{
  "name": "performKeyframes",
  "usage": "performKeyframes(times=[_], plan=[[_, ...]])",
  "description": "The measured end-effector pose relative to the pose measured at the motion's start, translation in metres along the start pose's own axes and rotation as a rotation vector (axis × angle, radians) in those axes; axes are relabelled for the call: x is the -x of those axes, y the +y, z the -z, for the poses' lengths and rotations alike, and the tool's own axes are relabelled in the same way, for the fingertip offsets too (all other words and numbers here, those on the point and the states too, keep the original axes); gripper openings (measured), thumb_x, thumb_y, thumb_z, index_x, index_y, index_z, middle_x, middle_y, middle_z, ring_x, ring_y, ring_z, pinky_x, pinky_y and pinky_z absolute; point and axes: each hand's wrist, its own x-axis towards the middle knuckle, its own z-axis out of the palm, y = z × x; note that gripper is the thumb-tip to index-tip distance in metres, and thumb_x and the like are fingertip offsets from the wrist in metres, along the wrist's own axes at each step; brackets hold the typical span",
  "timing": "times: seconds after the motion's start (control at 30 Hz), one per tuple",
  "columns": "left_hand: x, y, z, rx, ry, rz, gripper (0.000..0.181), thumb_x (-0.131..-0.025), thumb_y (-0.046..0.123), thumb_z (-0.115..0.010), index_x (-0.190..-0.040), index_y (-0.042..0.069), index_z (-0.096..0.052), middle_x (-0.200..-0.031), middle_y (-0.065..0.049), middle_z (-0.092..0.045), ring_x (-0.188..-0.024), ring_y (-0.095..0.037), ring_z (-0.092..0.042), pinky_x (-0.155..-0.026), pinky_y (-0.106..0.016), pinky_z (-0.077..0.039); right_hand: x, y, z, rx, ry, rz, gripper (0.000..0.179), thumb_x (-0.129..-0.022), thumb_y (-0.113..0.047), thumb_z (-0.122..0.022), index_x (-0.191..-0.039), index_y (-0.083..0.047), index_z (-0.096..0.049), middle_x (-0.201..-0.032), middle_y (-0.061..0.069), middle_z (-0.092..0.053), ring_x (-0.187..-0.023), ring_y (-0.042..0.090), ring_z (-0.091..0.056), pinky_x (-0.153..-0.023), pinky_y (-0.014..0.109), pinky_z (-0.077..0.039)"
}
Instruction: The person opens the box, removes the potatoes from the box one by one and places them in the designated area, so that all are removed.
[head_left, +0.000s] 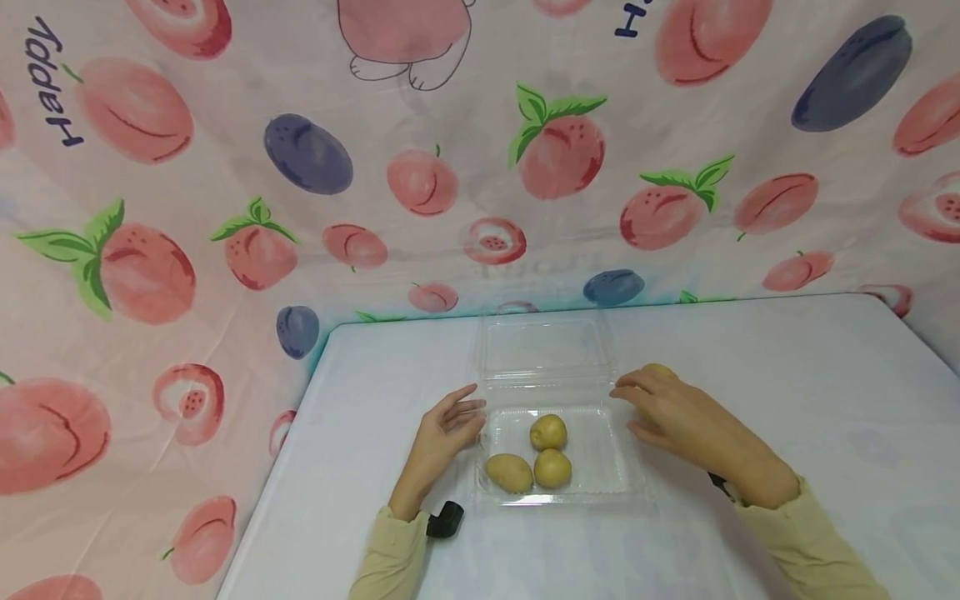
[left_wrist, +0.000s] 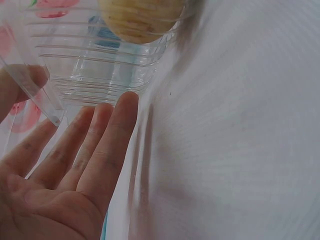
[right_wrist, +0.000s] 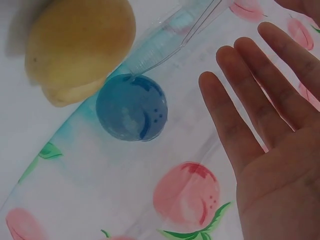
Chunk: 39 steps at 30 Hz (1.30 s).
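A clear plastic clamshell box (head_left: 603, 450) sits on the table with its lid (head_left: 546, 346) laid back. Inside, toward the left, are three potatoes: an upper one (head_left: 548, 432), a lower one (head_left: 552, 469) and a longer one (head_left: 509, 473). My left hand (head_left: 446, 429) is at the box's left side; its fingers reach out straight at the clear wall in the left wrist view. To the right of the box, my right hand (head_left: 675, 417) hovers with its fingers extended and nothing in them. Another potato (head_left: 660, 372) is partly hidden behind that hand.
The white tabletop (head_left: 825, 417) extends right of the box and ends at a fruit-print cloth (head_left: 465, 117) behind and at the left. In the right wrist view, a large potato (right_wrist: 82, 40) overlaps a second one (right_wrist: 62, 95). Black wrist gear (head_left: 446, 520) is at the left cuff.
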Motion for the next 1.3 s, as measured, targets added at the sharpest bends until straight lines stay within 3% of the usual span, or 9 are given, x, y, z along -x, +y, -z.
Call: performKeyframes(times=[0.27, 0.63, 1.3], plan=[[0.000, 0.002, -0.001, 0.008, 0.002, 0.006, 0.056, -0.094, 0.013, -0.070, -0.145, 0.006, -0.048, -0.132, -0.021, -0.061, -0.118, -0.033, -0.062, -0.085, -0.029, -0.059, -0.004, -0.011, -0.004, 0.013, -0.050, -0.012, 0.043, -0.071, -0.013, -0.088, -0.109, -0.005, -0.068, -0.109, 0.007, -0.065, -0.098, 0.022, -0.063, -0.076, 0.036, -0.060], [0.001, 0.002, 0.000, 0.007, 0.001, 0.011, 0.055, -0.094, 0.013, -0.070, -0.145, 0.006, -0.049, -0.132, -0.022, -0.061, -0.119, -0.034, -0.062, -0.085, -0.027, -0.059, -0.010, -0.025, -0.009, 0.026, -0.011, 0.068, 0.044, -0.072, -0.016, -0.087, -0.109, -0.005, -0.067, -0.106, 0.005, -0.065, -0.095, 0.021, -0.065, -0.076, 0.035, -0.059], [0.000, 0.003, 0.000, 0.007, -0.001, 0.016, 0.056, -0.094, 0.014, -0.070, -0.145, 0.007, -0.049, -0.132, -0.021, -0.062, -0.117, -0.034, -0.062, -0.084, -0.027, -0.059, -0.018, -0.050, -0.014, 0.002, -0.096, 0.089, 0.046, -0.075, -0.019, -0.086, -0.113, -0.006, -0.064, -0.108, 0.004, -0.063, -0.094, 0.020, -0.065, -0.077, 0.033, -0.058]])
